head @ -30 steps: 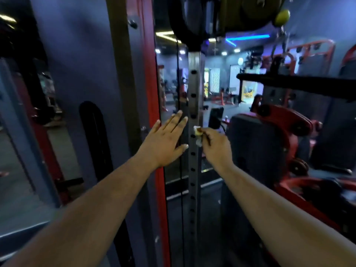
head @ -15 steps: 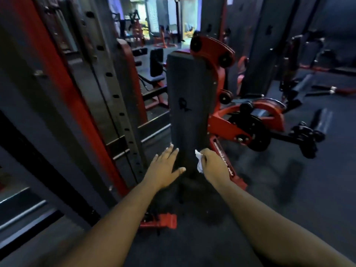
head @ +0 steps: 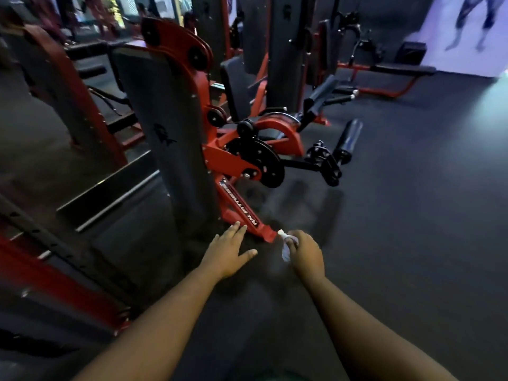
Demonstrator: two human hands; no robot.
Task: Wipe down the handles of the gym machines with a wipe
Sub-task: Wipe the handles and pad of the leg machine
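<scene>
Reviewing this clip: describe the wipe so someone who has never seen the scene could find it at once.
Find the red machine with the tall grey shroud at centre-left and follow its slanted red base bar down to the floor. Just past that bar's end, the right hand pinches the wipe, the only small white crumpled thing nearby.

We see dark rubber flooring (head: 412, 215) filling the right of the frame, and a lit purple wall (head: 467, 31) at upper right.

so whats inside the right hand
A crumpled white wipe sticks out of the closed right hand on its thumb side. The rest of the wipe is covered by the curled fingers.
</scene>
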